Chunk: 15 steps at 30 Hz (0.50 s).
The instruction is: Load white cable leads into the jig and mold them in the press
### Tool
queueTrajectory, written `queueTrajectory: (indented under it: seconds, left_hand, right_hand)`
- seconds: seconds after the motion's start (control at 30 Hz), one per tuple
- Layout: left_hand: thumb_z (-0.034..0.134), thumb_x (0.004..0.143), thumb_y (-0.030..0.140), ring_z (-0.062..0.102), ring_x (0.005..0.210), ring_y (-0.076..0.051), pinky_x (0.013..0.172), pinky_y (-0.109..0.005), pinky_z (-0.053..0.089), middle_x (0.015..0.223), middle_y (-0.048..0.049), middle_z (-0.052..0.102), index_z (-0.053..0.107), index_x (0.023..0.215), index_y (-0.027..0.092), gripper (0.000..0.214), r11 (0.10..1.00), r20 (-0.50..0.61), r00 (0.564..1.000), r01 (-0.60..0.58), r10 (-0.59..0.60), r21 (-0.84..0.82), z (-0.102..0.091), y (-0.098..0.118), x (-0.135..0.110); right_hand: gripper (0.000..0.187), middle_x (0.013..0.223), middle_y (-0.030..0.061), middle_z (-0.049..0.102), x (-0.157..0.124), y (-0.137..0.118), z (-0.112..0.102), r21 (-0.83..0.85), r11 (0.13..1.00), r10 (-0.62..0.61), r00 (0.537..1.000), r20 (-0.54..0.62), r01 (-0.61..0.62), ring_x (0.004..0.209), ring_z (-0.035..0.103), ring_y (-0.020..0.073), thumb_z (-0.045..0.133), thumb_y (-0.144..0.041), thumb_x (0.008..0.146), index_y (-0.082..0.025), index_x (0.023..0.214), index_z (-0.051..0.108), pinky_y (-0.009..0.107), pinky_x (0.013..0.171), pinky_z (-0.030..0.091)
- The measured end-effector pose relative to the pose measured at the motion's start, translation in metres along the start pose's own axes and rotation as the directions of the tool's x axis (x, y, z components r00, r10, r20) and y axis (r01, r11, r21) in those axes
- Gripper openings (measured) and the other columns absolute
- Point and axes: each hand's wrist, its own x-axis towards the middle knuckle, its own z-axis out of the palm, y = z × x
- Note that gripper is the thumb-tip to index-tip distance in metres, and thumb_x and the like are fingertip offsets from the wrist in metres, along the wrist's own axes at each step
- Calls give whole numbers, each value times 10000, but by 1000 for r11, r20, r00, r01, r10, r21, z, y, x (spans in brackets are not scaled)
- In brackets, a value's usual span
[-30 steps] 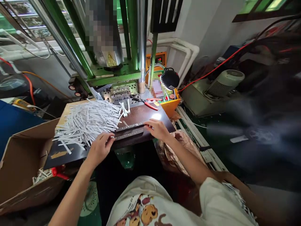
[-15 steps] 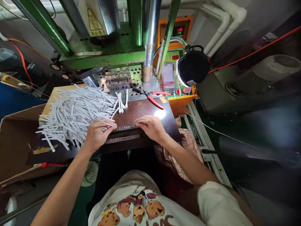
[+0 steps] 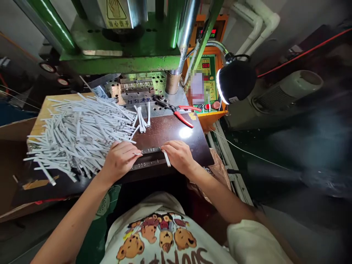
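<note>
My left hand (image 3: 121, 161) is closed in a pinch at the left end of a slotted metal strip (image 3: 150, 150), with a short white cable (image 3: 137, 154) between thumb and fingers. At the strip's other end, my right hand (image 3: 179, 156) grips another short white cable (image 3: 167, 159), which points down towards me. Small fittings sit along the strip; whether the fingers also hold it I cannot tell. Nearer my body lies a second metal strip (image 3: 145, 164). A big heap of short white cables (image 3: 79, 132) spreads left of my left hand, and a few more cables (image 3: 142, 121) lie beyond the strip.
Red-handled pliers (image 3: 183, 118) rest at the back of the brown board (image 3: 165, 128). Behind stands a green press (image 3: 118, 64) over a metal mould (image 3: 137, 88). A black lamp (image 3: 238, 82) and a control panel (image 3: 206, 66) are at the right, a cardboard box (image 3: 13, 135) at the left.
A white cable in my right hand now hangs down towards me. Both hands have shifted slightly right, and the cable at my left hand shows less. The view has tilted downward a little.
</note>
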Motion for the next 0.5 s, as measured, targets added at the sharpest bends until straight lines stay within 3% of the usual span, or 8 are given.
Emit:
queueTrajectory:
  seconds: [0.13,0.23,0.4,0.5]
  left_hand:
    - [633,923,199,636,954,-185,830,-340,401,939,-6,716,653,950,205,35,1000,69,998,-4,4,12,0,-9,-4]
    - [685,882,256,587,960,-225,836,-359,418,1009,-51,671,660,981,211,111,996,148,988,34,-46,83,-2,-19,-6]
    - [648,874,238,554,914,-250,763,-386,411,978,-77,641,614,833,192,70,974,257,966,-80,23,214,-9,-18,2]
    - [520,940,205,580,923,-257,752,-396,412,1015,-96,659,595,845,179,124,951,203,976,-129,73,281,-16,-22,21]
  right_hand:
    - [163,1006,43,716,5,8,-6,-23,1000,-2,990,143,6,893,628,162,538,-182,979,-199,1045,687,286,808,447]
    - [255,1109,82,666,5,18,-14,-69,998,5,972,236,12,976,598,198,611,-208,941,-199,1193,652,322,851,461]
    - [207,1015,77,684,5,28,-28,-138,987,-49,962,267,88,855,597,187,631,-246,934,-207,1129,687,326,779,460]
    - [222,996,71,716,25,39,-39,-94,991,-73,975,208,94,828,637,166,536,-241,986,-216,1155,677,305,754,481]
